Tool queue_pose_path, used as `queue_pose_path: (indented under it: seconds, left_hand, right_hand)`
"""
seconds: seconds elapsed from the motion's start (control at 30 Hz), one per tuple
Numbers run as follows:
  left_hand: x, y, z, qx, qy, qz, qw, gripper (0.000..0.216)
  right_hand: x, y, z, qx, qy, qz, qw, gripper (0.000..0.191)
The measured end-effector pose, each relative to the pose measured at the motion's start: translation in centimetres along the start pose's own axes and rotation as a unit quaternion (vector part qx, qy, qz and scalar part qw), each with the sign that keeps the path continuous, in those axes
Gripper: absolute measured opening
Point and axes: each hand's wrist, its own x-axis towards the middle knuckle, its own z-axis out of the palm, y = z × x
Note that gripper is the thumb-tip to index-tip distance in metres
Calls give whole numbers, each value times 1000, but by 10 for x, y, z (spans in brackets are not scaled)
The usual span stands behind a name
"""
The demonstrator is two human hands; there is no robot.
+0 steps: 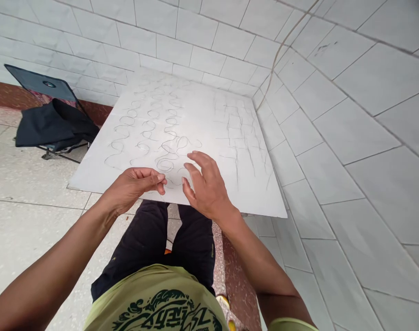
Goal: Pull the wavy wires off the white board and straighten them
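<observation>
L hand (140, 183) pinched, thumb to fingertips, can't tell on what. R hand (209, 186) loose, fingers apart. White board (200, 108) w/ curly lines (168, 147) under & beyond both; grid-like lines (236, 148) R of R hand.

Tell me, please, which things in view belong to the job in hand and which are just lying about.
Apparently in use:
left hand, pinched
right hand, open
white board
its curly lines
its straight lines

Seemingly just around:
folding chair
dark cloth
cable
</observation>
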Motion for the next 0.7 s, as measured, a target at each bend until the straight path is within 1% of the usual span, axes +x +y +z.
queue_pose_path:
  seconds: [0.1, 0.17, 0.2, 0.33, 0.47, 0.7]
  left_hand:
    - [1, 0, -3, 13, -11, 20, 1000, 25]
    - [2, 1, -4, 10, -19, 25, 999, 24]
    - [1, 1, -4, 3, -23, 23, 999, 24]
    - [-1, 2, -7, -61, -52, -1, 997, 23]
    - [-3, -3, -7, -135, -78, -2, 988, 21]
    - [-3, -7, 1, -203, -97, -30, 974, 19]
  right_hand:
    - [3, -3, -1, 15, -55, -71, 996, 24]
    - [4, -4, 2, 13, -83, -83, 993, 18]
    - [5, -4, 5, 11, -85, -80, 993, 18]
    - [4, -5, 12, 14, -61, -54, 997, 21]
    - [5, -10, 15, 23, -36, -36, 998, 21]
    - [7, -16, 18, 28, 15, 24, 999, 22]
